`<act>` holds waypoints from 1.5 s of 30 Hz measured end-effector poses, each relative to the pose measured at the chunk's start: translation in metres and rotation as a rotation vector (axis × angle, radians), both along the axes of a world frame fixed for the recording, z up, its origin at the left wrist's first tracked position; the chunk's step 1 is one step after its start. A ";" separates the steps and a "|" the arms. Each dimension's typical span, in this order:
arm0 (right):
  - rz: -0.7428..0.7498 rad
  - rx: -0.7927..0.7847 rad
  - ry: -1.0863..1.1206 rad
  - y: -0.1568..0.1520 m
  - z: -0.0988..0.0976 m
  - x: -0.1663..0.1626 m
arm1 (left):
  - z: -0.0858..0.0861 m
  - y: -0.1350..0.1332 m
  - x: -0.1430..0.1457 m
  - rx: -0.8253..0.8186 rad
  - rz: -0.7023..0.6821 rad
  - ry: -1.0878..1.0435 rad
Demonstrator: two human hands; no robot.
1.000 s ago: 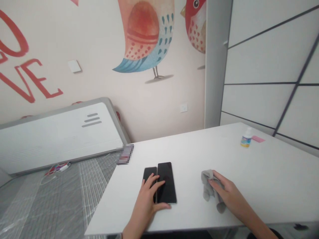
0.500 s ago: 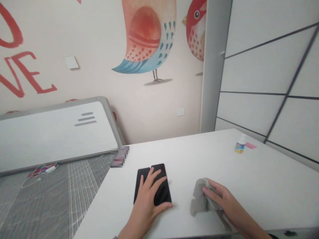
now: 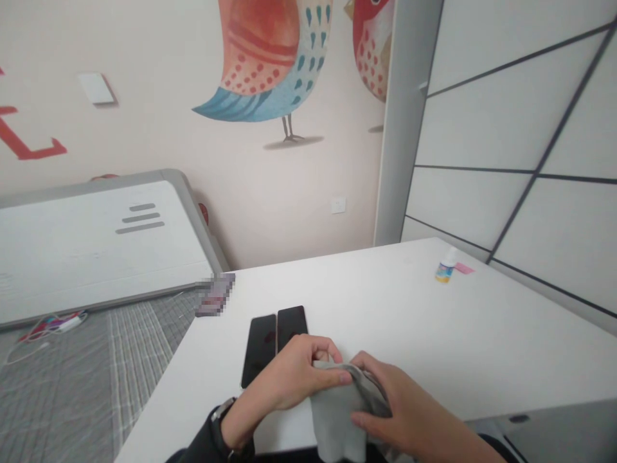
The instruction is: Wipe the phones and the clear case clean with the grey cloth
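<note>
Two black phones (image 3: pixel 272 339) lie side by side, screens up, near the front left of the white table (image 3: pixel 424 321). A grey cloth (image 3: pixel 340 411) is held between both hands just in front of them, above the table's near edge. My left hand (image 3: pixel 289 376) pinches the cloth's top left edge, fingers curled, and covers the near ends of the phones. My right hand (image 3: pixel 393 402) grips the cloth from the right, fingers closed on it. A watch sits on my left wrist.
A small bottle (image 3: pixel 444 267) and a pink slip (image 3: pixel 463 268) rest at the table's far right by the panelled wall. A bed with a white headboard (image 3: pixel 96 238) and a grey blanket lies to the left, with a cable on it.
My left hand left the phones and joined the right on the cloth. The right hand carried the cloth leftward to the front of the phones. The view has shifted right and down.
</note>
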State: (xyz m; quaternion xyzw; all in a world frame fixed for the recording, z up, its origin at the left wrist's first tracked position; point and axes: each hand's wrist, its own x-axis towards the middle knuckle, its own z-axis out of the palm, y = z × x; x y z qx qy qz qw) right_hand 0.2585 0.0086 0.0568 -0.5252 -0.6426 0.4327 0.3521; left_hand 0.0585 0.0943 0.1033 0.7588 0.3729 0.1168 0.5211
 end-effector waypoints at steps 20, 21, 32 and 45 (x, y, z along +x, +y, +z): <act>-0.461 0.812 -0.060 0.069 0.029 0.042 | 0.053 0.038 0.015 0.786 0.219 0.316; -0.457 0.914 -0.083 0.075 0.032 0.044 | 0.056 0.042 0.017 0.834 0.214 0.331; 0.084 1.034 -0.620 -0.008 -0.035 0.080 | -0.001 -0.024 -0.002 0.894 -0.362 0.461; 0.116 0.280 -0.732 0.034 -0.058 0.056 | -0.042 0.005 0.003 0.800 -0.303 0.638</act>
